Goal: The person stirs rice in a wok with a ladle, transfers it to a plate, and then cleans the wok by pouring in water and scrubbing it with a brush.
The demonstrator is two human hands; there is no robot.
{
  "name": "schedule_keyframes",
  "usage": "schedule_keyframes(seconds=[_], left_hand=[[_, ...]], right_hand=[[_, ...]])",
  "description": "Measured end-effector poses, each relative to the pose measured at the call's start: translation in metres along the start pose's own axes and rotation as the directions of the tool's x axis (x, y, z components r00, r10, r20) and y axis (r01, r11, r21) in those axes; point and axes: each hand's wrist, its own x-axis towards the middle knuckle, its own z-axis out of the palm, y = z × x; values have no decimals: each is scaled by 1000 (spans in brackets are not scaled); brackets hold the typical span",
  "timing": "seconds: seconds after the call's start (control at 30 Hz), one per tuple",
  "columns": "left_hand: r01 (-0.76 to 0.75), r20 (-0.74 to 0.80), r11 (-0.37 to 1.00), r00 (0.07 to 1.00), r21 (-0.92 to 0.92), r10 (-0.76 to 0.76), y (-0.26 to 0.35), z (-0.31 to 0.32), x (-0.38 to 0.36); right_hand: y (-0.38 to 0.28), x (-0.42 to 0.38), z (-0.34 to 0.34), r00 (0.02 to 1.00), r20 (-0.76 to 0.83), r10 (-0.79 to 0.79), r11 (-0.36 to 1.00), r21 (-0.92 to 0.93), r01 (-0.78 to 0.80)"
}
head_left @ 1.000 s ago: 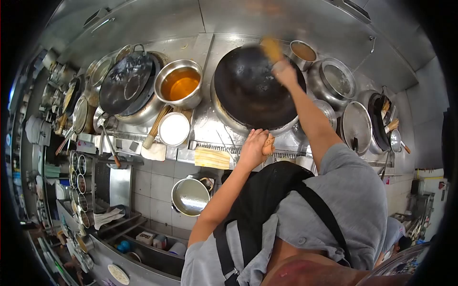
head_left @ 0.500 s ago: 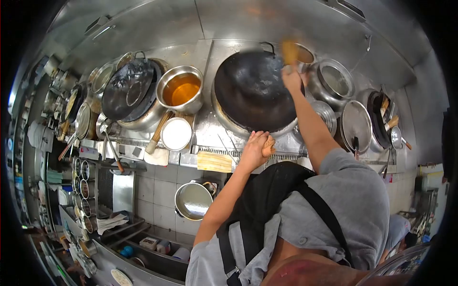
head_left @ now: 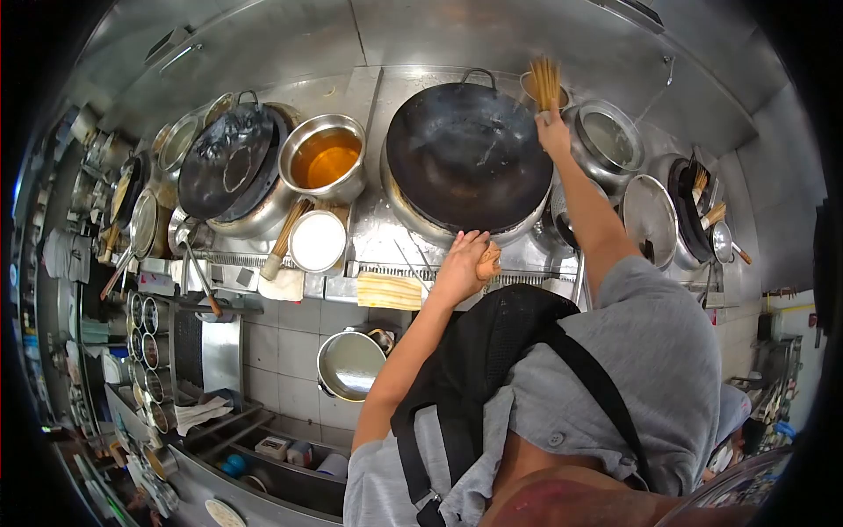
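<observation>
A large black wok (head_left: pixel 470 158) rests on the burner in front of me, its far loop handle standing up at the back. My left hand (head_left: pixel 463 263) is closed at the wok's near rim around a tan bundle (head_left: pixel 489 262) that looks like a folded cloth. The part of the rim under those fingers is hidden. My right hand (head_left: pixel 553 136) reaches past the wok's right side, wrapped around a bamboo wok brush (head_left: pixel 546 85). The brush's splayed bristles point away from me, over a small metal pot (head_left: pixel 529 85) at the back, partly covering it.
Left of the wok stand a pot of amber liquid (head_left: pixel 327 160), a white-filled bowl (head_left: pixel 317 241) and another bamboo brush (head_left: pixel 285 241). A second wok (head_left: pixel 226 162) is further left. To the right are a metal pot (head_left: pixel 608 136) and a round strainer (head_left: pixel 650 215).
My right hand has moved slightly away and right with the brush, which was blurred by motion before. My left hand stays at the wok's near rim. The whole view has shifted slightly.
</observation>
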Motion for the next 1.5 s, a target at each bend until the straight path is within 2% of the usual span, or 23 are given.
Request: schedule_keyframes(seconds=[0.07, 0.1, 0.13, 0.23, 0.33, 0.37, 0.43, 0.5, 0.63, 0.67, 0.7, 0.73, 0.87, 0.9, 0.97, 1.0, 1.03, 1.13, 1.2, 1.27, 1.37, 1.43, 1.5], left_hand=[[16, -1, 1000, 1000, -18, -16, 3, 0, -2], [16, 6, 1000, 1000, -25, -16, 2, 2, -3], [-1, 3, 1000, 1000, 2, 1, -2, 4, -3], [-12, -4, 1000, 1000, 13, 12, -7, 2, 0], [-39, -13, 999, 999, -30, 38, -6, 3, -4], [-42, -8, 999, 999, -25, 41, -7, 3, -5], [-35, 13, 999, 999, -39, 35, -7, 2, -3], [-36, 10, 999, 999, -32, 36, -7, 5, -6], [-40, 29, 999, 999, -5, 40, -8, 2, -3], [-34, 29, 999, 999, -20, 35, -7, 3, -4], [-40, 30, 999, 999, -27, 40, -7, 3, -3], [-43, 37, 999, 998, -13, 43, -8, 4, -5], [-45, 39, 999, 998, 4, 45, -10, 2, -5], [-53, 27, 999, 998, -3, 53, -11, 4, -5], [-46, 39, 999, 998, 13, 45, -11, 2, -4], [-34, 55, 999, 998, 19, 33, -10, 1, -3], [-23, 65, 999, 998, 25, 21, -9, 0, -4], [83, -37, 990, 995, -117, -88, -5, -5, -14], [124, -226, 973, 960, -193, -167, 1, -17, -29], [359, -121, 901, 910, -245, -396, -2, -38, -64], [637, -25, 719, 743, -277, -668, -3, -62, -134], [825, -4, 444, 472, -350, -881, -21, -72, -229], [827, -180, 552, 530, -108, -829, -20, -74, -295]], right_hand=[[-27, -17, 0, 946, 312, -86, 977, 214, 18], [-37, -25, 24, 706, 699, 113, 943, 148, -298], [-63, -56, 23, 566, 824, 4, 971, 132, -200], [-108, -132, -31, 250, 917, -311, 801, 394, -451], [-52, -88, -50, -128, 924, -359, 787, 226, -575], [-25, -58, -51, -44, 978, -204, 920, 176, -351], [-2, 2, -56, 546, 827, 133, 962, -241, 131], [26, 13, -34, 1000, 0, -21, 993, -120, 20], [1, 4, 26, 975, 206, 84, 988, 111, -109], [-17, -15, 22, 683, 727, 67, 937, 188, -293], [-30, -39, 50, 458, 853, -250, 960, 160, 228], [-76, -91, -4, 497, 861, -106, 956, 226, -188], [-43, -113, -28, -28, 908, -418, 817, 363, -449], [-34, -87, -72, -32, 972, -234, 946, 220, -236], [104, 4, 12, 386, 843, -375, 842, 136, 522], [70, -7, -43, 908, 316, -276, 871, -317, 375], [60, 19, -49, 981, 172, -85, 974, -193, 118], [-33, -17, -123, 990, 139, -31, 940, 341, -18], [-65, -50, -118, 907, 107, -408, 555, 817, 153], [-101, -112, -128, 777, 438, -451, 544, 826, -150], [-116, -208, -88, 584, 450, -676, 469, 874, -132], [-124, -292, -53, 284, 781, -557, 444, 568, -693], [-141, -319, -40, 179, 877, -446, 463, 397, -792]])
